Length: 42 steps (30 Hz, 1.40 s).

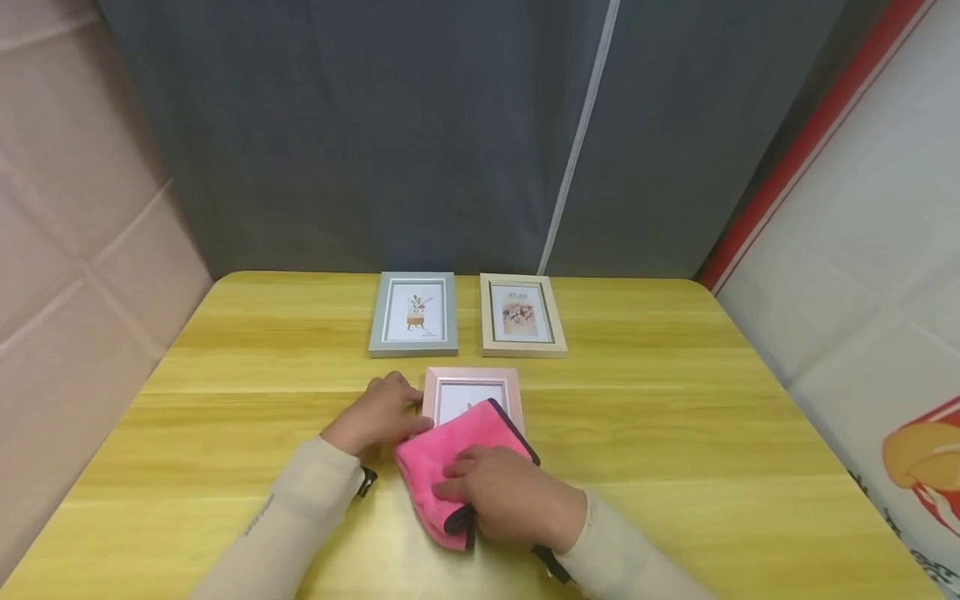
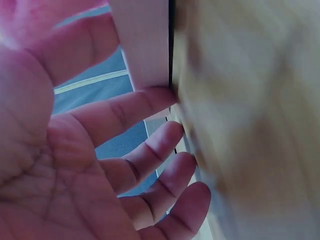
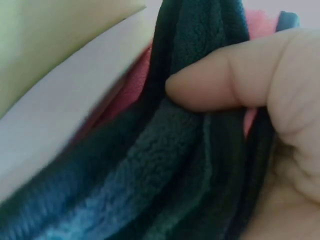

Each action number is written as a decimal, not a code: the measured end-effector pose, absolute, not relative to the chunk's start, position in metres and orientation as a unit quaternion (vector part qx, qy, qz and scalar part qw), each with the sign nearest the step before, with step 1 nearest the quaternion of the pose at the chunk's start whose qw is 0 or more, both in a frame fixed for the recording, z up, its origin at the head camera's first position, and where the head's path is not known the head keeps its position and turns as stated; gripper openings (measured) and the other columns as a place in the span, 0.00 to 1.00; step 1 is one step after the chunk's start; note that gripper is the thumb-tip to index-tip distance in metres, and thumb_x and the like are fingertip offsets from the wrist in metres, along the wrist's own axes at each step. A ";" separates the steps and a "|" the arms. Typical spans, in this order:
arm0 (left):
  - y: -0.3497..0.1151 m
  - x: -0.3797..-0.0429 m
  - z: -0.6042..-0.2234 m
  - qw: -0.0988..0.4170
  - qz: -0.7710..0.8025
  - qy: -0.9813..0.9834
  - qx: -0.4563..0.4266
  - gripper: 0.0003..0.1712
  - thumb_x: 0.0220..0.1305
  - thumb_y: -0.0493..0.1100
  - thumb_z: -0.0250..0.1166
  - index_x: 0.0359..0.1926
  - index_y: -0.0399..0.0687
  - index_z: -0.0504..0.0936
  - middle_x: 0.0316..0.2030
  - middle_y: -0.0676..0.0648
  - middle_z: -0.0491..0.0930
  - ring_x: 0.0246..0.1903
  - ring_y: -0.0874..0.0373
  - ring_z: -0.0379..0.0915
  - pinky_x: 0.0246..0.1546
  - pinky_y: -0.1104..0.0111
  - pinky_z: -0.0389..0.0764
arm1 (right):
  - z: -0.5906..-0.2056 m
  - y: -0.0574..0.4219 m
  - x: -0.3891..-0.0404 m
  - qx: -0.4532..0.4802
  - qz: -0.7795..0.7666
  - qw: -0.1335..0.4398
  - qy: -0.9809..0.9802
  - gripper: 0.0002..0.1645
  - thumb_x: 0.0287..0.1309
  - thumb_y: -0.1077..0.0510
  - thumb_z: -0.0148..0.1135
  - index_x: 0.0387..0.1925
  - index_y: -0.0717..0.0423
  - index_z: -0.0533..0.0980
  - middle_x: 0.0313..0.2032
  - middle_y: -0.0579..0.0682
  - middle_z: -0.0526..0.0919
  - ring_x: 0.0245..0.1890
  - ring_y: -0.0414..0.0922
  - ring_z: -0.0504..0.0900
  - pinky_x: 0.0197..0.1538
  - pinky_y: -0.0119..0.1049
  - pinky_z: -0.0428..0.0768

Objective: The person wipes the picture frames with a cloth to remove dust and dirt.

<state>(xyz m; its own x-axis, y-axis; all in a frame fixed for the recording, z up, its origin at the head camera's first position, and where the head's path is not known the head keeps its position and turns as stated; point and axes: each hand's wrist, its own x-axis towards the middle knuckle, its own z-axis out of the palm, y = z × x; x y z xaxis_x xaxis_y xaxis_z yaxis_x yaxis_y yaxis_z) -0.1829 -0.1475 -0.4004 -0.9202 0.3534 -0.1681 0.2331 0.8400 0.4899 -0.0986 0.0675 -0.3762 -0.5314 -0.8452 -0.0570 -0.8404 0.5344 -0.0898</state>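
A pink photo frame (image 1: 512,387) lies face up near the middle of the table. A folded pink cloth (image 1: 442,450) with dark edging covers its lower part. My right hand (image 1: 517,492) grips the cloth over the frame; the right wrist view shows the thumb (image 3: 220,80) pressed on the cloth's dark folds (image 3: 150,145). At the frame's left side is my left hand (image 1: 382,412), thumb and index finger touching that edge. In the left wrist view its fingers (image 2: 120,112) are spread and mostly straight, against the frame's side (image 2: 142,45).
Behind the pink frame lie a grey-blue photo frame (image 1: 378,321) and a cream photo frame (image 1: 487,321), both face up. The yellow wood-grain table (image 1: 675,417) meets a dark grey curtain (image 1: 337,142) at its far edge. Pale wall coverings (image 1: 82,208) flank both sides.
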 end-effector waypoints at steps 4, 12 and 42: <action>-0.146 -0.181 -0.399 0.132 0.235 0.951 0.148 0.20 0.59 0.48 0.71 0.49 0.41 0.87 0.43 0.44 0.74 0.43 0.48 0.66 0.43 0.57 0.74 | -0.372 0.073 -0.096 -0.447 -0.032 0.079 0.891 0.24 0.57 0.61 0.69 0.54 0.38 0.83 0.45 0.35 0.85 0.51 0.39 0.80 0.56 0.35 0.77; -0.145 -0.179 -0.397 0.131 0.236 0.952 0.147 0.23 0.60 0.49 0.71 0.53 0.41 0.84 0.47 0.41 0.73 0.46 0.46 0.65 0.45 0.54 0.75 | -0.363 0.095 -0.098 -0.355 -0.063 0.126 0.924 0.17 0.43 0.69 0.69 0.18 0.41 0.78 0.16 0.37 0.68 0.26 0.38 0.67 0.33 0.30 0.70; -0.145 -0.171 -0.398 0.121 0.227 0.954 0.154 0.21 0.61 0.49 0.71 0.50 0.42 0.83 0.46 0.44 0.71 0.44 0.49 0.63 0.44 0.56 0.75 | -0.366 0.092 -0.093 -0.368 -0.065 0.125 0.919 0.17 0.45 0.65 0.71 0.20 0.37 0.78 0.14 0.35 0.66 0.23 0.37 0.66 0.32 0.29 0.69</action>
<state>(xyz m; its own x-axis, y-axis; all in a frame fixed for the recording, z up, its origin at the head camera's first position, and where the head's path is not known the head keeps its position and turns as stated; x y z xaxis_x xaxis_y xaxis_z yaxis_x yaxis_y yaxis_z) -0.1714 -0.1447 -0.3982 -0.9237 0.3479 -0.1603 0.2382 0.8494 0.4709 -0.0928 0.0919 -0.3657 -0.6981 -0.6925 -0.1819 -0.6602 0.7209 -0.2108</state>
